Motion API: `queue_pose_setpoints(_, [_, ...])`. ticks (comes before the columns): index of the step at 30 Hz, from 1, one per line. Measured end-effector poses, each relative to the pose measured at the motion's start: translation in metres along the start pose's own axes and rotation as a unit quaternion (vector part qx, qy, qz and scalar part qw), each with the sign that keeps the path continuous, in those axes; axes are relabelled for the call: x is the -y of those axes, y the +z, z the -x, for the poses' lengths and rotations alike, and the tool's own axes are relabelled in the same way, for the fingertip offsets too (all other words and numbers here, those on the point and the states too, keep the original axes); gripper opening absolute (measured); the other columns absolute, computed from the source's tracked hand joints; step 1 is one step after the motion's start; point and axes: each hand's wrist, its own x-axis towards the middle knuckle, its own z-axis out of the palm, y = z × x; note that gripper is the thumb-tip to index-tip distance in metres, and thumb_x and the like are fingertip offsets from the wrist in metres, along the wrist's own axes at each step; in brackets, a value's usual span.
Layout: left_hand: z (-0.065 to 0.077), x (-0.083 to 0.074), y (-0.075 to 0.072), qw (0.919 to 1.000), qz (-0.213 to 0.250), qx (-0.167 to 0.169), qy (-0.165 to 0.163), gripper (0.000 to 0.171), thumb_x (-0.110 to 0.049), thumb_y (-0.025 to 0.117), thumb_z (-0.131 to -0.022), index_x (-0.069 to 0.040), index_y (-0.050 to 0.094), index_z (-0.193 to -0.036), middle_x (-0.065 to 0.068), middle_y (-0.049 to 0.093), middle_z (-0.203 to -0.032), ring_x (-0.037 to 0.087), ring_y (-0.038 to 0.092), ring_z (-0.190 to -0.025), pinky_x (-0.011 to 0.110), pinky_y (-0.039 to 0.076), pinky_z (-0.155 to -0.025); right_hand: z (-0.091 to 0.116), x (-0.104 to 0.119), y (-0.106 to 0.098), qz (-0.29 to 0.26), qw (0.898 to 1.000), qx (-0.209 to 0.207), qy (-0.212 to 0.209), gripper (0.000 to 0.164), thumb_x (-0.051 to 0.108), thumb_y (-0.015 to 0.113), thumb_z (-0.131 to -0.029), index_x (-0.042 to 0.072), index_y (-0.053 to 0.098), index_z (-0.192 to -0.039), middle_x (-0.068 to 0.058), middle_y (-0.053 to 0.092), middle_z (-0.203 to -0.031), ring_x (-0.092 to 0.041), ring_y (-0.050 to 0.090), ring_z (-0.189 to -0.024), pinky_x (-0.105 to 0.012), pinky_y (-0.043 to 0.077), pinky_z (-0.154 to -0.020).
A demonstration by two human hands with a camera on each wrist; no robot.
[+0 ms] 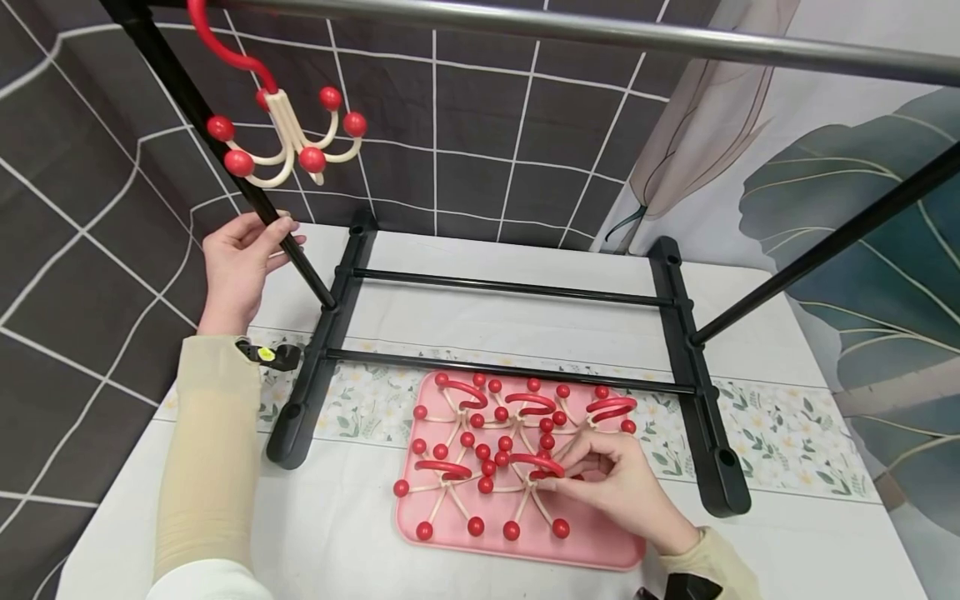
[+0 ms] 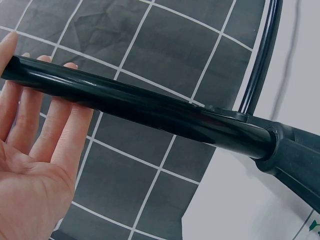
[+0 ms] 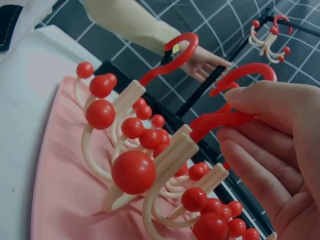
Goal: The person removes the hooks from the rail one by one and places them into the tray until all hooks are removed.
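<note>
My left hand [image 1: 240, 262] holds the slanted black post [image 2: 150, 112] at the left of a rack, fingers behind it and thumb at its near side. On a pink tray [image 1: 600, 546] lie several multi-prong hooks, each with cream prongs, red ball tips and a red curved hook. With thumb and fingers, my right hand [image 1: 618, 483] pinches the red top of the front right multi-prong hook [image 3: 175, 155], whose prongs still rest among the others on the tray. Another multi-prong hook [image 1: 283, 117] hangs by its red curve from the rail's left end.
The silver rail [image 1: 525, 25] crosses above the tray. Black feet [image 1: 307, 400] and two low crossbars [image 1: 510, 287] form the rack's base, the nearer bar along the tray's back edge. A dark grid-patterned cloth [image 1: 472, 108] hangs behind; a printed curtain [image 1: 862, 208] is at right.
</note>
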Motion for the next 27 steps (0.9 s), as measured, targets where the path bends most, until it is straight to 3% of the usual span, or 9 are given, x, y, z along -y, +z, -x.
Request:
queue_pose_setpoints(5, [0.0, 0.0, 0.0, 1.0, 0.002, 0.0, 0.001, 0.025, -0.005, 0.08, -0.089, 0.007, 0.073, -0.11, 0.012, 0.074, -0.094, 0.02, 0.076, -0.083, 0.027, 0.06, -0.077, 0.0, 0.0, -0.001, 0.012, 1.0, 0.003, 0.009, 0.023, -0.006, 0.087, -0.076, 0.008, 0.07, -0.083, -0.011, 0.071, -0.089, -0.023, 0.074, -0.077, -0.043, 0.062, -0.068])
queue_pose_setpoints(10, [0.0, 0.0, -0.001, 1.0, -0.001, 0.0, 0.0, 0.025, -0.005, 0.08, -0.089, 0.006, 0.074, -0.111, 0.012, 0.074, -0.095, 0.02, 0.076, -0.083, 0.027, 0.06, -0.078, -0.002, 0.003, -0.001, 0.021, 0.999, 0.025, -0.002, 0.024, -0.005, 0.087, -0.077, 0.007, 0.073, -0.093, -0.011, 0.074, -0.095, -0.026, 0.074, -0.082, -0.044, 0.062, -0.07])
queue_pose_setpoints(17, [0.0, 0.001, 0.0, 1.0, 0.003, 0.002, 0.002, 0.025, -0.004, 0.079, -0.089, 0.006, 0.074, -0.111, 0.012, 0.074, -0.094, 0.02, 0.076, -0.082, 0.027, 0.06, -0.078, -0.011, 0.024, -0.004, 0.014, 0.998, 0.052, -0.026, 0.035, -0.01, 0.086, -0.076, 0.0, 0.074, -0.107, -0.015, 0.073, -0.102, -0.029, 0.075, -0.087, -0.044, 0.062, -0.071])
queue_pose_setpoints(22, [0.0, 0.001, 0.0, 1.0, 0.008, 0.002, 0.002, 0.025, -0.003, 0.079, -0.089, 0.006, 0.074, -0.111, 0.012, 0.074, -0.094, 0.02, 0.076, -0.081, 0.027, 0.06, -0.077, -0.024, 0.045, -0.017, 0.016, 0.993, 0.054, -0.103, 0.045, -0.021, 0.082, -0.071, -0.001, 0.073, -0.111, -0.017, 0.074, -0.106, -0.027, 0.074, -0.092, -0.037, 0.062, -0.073])
queue_pose_setpoints(27, [0.0, 0.001, -0.001, 1.0, 0.002, 0.001, 0.002, 0.025, -0.004, 0.079, -0.089, 0.006, 0.074, -0.112, 0.012, 0.074, -0.095, 0.02, 0.076, -0.082, 0.027, 0.06, -0.078, -0.043, 0.072, -0.032, 0.004, 0.978, 0.042, -0.203, 0.044, -0.02, 0.084, -0.07, -0.01, 0.071, -0.11, -0.022, 0.073, -0.107, -0.027, 0.074, -0.096, -0.034, 0.06, -0.081])
